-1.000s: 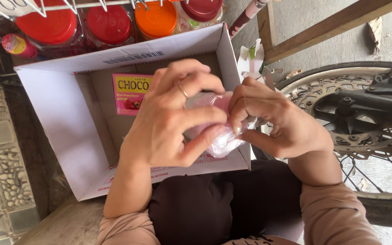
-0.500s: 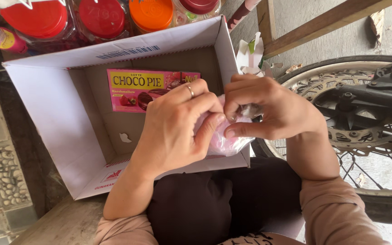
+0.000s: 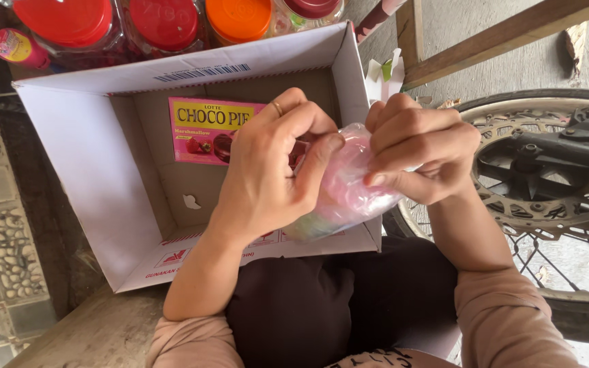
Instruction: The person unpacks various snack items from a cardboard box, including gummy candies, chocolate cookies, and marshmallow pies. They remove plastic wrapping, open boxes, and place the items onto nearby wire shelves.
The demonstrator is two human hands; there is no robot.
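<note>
My left hand (image 3: 274, 170) and my right hand (image 3: 420, 146) both grip a clear plastic bag (image 3: 345, 187) with pink and green contents inside. The bag is held above the right front corner of an open white cardboard box (image 3: 83, 157). A ring sits on a finger of my left hand. Inside the box, against its far wall, lies a pink and yellow snack pack (image 3: 206, 129), partly hidden behind my left hand. What exactly fills the bag is too blurred to tell.
Several plastic jars with red lids (image 3: 69, 20) and an orange lid (image 3: 240, 17) stand behind the box. A motorcycle wheel (image 3: 547, 204) is close on the right. A wooden frame (image 3: 499, 41) runs at the upper right. Tiled floor (image 3: 1, 232) lies at the left.
Both hands have lifted slightly with the bag and shifted their fingers on it; more of the bag shows now. The camera has moved closer to the box.
</note>
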